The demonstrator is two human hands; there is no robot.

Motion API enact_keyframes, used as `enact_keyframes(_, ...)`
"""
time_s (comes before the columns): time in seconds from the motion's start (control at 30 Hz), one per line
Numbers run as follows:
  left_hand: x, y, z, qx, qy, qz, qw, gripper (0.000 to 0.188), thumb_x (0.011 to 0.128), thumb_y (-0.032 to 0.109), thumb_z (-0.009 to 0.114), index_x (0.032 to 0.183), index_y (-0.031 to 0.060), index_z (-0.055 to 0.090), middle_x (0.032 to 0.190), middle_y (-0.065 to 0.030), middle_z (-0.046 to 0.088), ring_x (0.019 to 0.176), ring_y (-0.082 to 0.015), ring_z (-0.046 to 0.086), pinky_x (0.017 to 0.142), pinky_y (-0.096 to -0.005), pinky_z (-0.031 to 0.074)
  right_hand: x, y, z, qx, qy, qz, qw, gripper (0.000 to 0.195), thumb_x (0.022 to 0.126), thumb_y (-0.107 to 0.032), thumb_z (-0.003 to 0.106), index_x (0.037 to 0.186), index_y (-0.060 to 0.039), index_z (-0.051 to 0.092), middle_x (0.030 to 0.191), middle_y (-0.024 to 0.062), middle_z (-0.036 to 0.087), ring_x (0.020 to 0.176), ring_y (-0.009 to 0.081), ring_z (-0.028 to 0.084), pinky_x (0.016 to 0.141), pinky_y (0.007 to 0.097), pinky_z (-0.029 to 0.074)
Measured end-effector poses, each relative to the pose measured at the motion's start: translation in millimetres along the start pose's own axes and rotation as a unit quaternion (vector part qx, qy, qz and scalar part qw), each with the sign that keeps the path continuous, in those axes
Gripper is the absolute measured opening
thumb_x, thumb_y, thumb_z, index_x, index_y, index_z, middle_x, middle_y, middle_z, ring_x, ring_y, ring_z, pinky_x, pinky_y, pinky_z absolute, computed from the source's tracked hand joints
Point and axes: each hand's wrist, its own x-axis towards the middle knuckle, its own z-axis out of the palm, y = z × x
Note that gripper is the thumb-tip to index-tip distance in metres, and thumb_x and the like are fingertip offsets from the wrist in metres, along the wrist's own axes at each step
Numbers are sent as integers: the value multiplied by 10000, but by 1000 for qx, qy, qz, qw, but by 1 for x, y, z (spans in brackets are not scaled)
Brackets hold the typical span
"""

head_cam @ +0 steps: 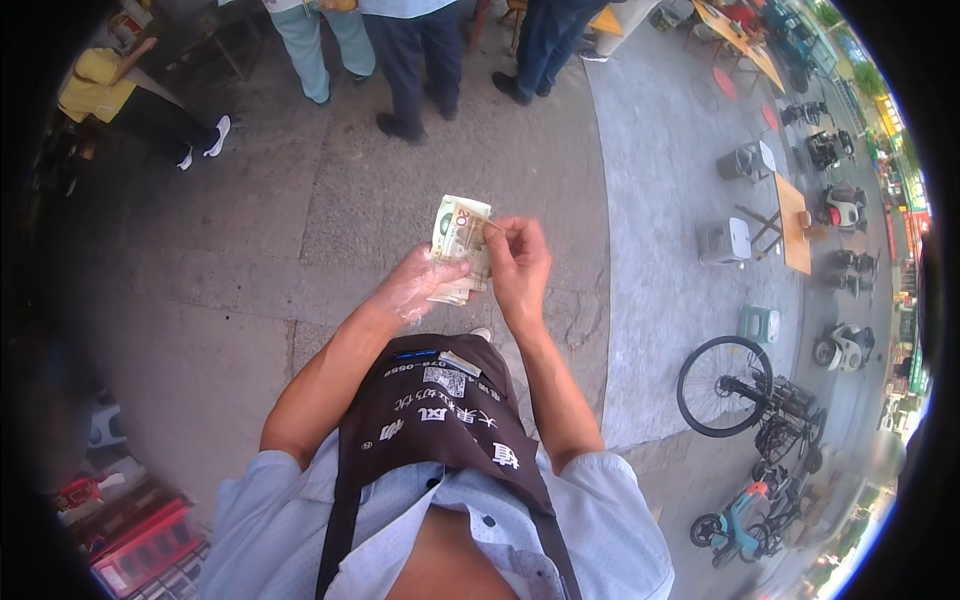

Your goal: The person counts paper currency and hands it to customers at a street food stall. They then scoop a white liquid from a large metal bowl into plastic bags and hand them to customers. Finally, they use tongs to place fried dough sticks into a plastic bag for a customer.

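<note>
A small stack of banknotes [450, 232] is spread between my two hands, in front of my apron. My left hand [420, 281], in a clear plastic glove, grips the notes with its thumb across them. With bare thumb and fingers, my right hand [520, 251] pinches the edge of a brown 20 banknote [472, 232] on top of a green one. Below the hands, the dark apron [442, 427] bears white writing and a printed code. Something folded, like paper or notes, pokes out of the apron pocket [459, 364] beside a blue item.
Several people stand ahead, among them one in dark trousers [412, 67]; a person in yellow [97, 82] is at left. On the right are a folding table [793, 225], plastic stools [725, 241], a bicycle [724, 386] and parked scooters [844, 346]. A red crate [146, 551] lies lower left.
</note>
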Motion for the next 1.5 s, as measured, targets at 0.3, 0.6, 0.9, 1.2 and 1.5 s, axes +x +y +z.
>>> enact_keyframes(0.3,-13,-8,-29,20,39,23,999,312,896,83,611,1181,-30,553,999,-152,671,871,-204,665,722,-317,563,-51,-2,-85,-164,-291,22,942,145,873,-99,627,996,-30,658,910,106,657,764,192,635,628,295,508)
enact_keyframes(0.6,-12,-29,-40,64,42,-33,997,300,904,71,587,1177,-46,547,988,-147,673,861,-195,667,762,-329,560,-115,-21,-90,-496,-452,121,731,272,890,-154,534,1117,-39,630,1298,204,535,1102,370,569,928,422,474)
enact_keyframes(0.9,-3,-47,-53,42,25,-85,995,301,889,47,605,1173,-36,554,990,-148,674,833,-214,676,741,-337,574,-101,13,-53,-492,-364,55,789,294,875,-181,551,1117,-18,591,1297,243,518,1072,381,580,895,431,487)
enact_keyframes(1.2,-8,-51,-51,46,31,-79,995,302,895,64,610,1178,-28,557,1003,-149,675,847,-209,677,746,-341,574,-95,-14,-63,-499,-403,124,757,270,851,-178,593,1061,-9,589,1239,237,558,1034,387,593,866,441,488)
enact_keyframes(1.5,-10,-44,-42,27,33,-80,996,326,888,72,629,1178,-49,543,1008,-157,672,860,-218,680,749,-331,576,-77,2,-66,-223,-300,60,926,196,854,-115,574,992,14,629,1014,158,653,898,250,661,769,375,539)
